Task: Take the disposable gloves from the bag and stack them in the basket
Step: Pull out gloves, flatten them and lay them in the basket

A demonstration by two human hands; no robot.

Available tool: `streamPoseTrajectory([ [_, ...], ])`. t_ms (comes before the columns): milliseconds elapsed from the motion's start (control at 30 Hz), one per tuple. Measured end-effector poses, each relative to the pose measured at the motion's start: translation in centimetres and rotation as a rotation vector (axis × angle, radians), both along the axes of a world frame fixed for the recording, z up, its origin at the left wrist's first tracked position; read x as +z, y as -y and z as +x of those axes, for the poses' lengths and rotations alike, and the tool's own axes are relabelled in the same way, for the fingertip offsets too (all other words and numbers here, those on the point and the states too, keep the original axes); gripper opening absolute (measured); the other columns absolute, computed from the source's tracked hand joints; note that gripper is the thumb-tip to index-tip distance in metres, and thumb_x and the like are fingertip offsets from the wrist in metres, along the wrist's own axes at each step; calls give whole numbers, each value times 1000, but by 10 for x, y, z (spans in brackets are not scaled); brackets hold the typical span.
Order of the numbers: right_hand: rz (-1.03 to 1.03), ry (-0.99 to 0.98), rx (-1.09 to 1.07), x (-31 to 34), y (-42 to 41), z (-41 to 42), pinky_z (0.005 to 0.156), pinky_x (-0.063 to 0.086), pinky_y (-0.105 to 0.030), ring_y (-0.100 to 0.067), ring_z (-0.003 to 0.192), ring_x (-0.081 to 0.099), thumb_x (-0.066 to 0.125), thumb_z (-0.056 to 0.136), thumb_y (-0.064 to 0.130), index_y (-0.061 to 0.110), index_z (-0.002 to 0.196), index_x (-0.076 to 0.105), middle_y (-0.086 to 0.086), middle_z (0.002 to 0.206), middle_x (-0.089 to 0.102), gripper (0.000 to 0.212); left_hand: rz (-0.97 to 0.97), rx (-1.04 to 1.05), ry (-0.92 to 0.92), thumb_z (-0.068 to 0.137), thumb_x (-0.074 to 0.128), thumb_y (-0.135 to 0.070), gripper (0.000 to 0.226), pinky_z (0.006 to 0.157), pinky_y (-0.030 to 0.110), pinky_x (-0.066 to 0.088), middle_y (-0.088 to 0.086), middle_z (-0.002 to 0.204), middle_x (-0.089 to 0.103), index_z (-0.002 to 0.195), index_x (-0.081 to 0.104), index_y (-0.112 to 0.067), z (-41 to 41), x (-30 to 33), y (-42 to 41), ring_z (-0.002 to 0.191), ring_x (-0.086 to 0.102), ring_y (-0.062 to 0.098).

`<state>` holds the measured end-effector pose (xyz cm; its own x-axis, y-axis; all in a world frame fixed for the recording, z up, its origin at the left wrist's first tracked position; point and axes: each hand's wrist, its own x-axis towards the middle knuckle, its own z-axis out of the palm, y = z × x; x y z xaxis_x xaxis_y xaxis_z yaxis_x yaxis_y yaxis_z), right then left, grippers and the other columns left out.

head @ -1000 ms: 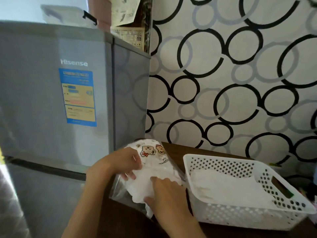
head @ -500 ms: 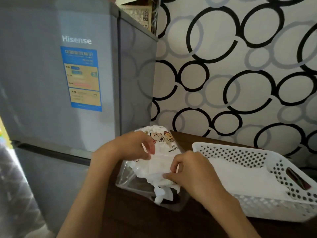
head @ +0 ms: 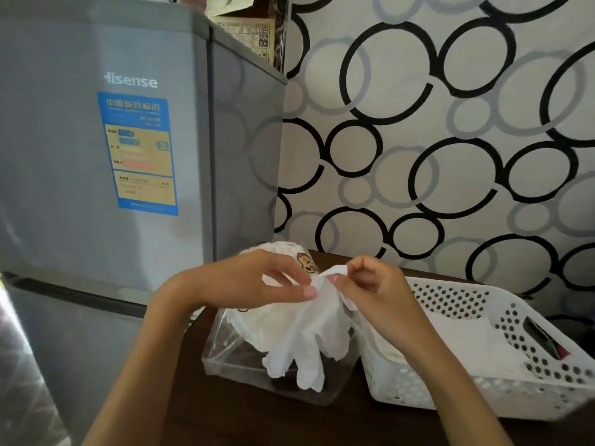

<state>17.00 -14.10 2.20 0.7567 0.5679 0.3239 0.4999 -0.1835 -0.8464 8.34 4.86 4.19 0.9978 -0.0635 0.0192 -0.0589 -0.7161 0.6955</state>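
Note:
A clear plastic bag (head: 244, 355) with cartoon prints lies on the dark wooden table, stuffed with white disposable gloves. One thin glove (head: 306, 349) hangs out of it, fingers pointing down. My right hand (head: 370, 284) pinches the glove's cuff at the top. My left hand (head: 257, 278) lies over the bag, its fingertips touching the same cuff. To the right stands a white perforated basket (head: 457, 300) with flat white gloves (head: 476, 346) inside.
A grey Hisense fridge (head: 128, 156) stands close on the left, touching the table's edge. A wall with black and grey circles (head: 434, 140) runs behind the table (head: 257, 420). The table's bare wood shows in front of the bag and basket.
My right hand has lifted from the bag's front, pulling one glove up and out by its cuff. My left hand has shifted right across the bag to meet it.

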Motion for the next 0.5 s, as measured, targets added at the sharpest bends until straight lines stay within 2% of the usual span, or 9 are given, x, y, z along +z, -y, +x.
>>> streamPoseTrajectory([
  [67,83,-45,-25,3,1,1,65,49,-22,-11,70,64,65,86,23,11,79,59,2,70,68,15,-12,-9,25,72,67,-64,45,90,20,49,-24,109,64,108,66,-36,4,0,11,104,59,-6],
  [133,143,-96,-54,9,4,2,57,43,-20,-13,58,53,62,88,20,11,77,54,0,62,60,17,-17,39,127,80,70,-45,25,83,19,50,-16,99,68,99,70,-28,12,-4,17,92,63,-2],
  [200,208,-136,-95,15,10,6,59,42,-24,-12,60,50,61,88,19,16,75,50,0,66,57,18,-49,116,192,87,67,-31,7,79,20,51,-14,92,70,90,72,-26,16,-4,17,84,66,1],
  [267,277,-168,-151,20,18,11,68,46,-31,-16,72,57,62,88,20,21,79,52,0,80,63,13,-86,132,170,90,64,-27,9,82,22,53,-14,93,71,92,73,-26,14,-3,12,86,68,2],
  [367,380,-221,-187,27,31,17,64,48,-29,-17,80,61,62,88,22,26,95,56,-1,94,65,10,-158,113,146,94,58,-27,17,88,29,55,-7,96,74,97,73,-20,8,0,11,91,70,8],
  [433,353,-184,-250,28,38,22,64,48,-26,-13,86,60,63,88,24,29,106,56,4,98,61,20,-290,129,197,94,55,-25,19,80,21,55,-3,93,75,96,72,-15,6,6,16,88,71,11],
  [500,298,-93,-327,25,41,27,59,45,-17,-4,82,59,65,87,22,29,105,56,11,96,61,21,-445,171,221,94,55,-23,21,70,14,53,0,88,76,95,73,-12,6,13,21,83,73,12],
])
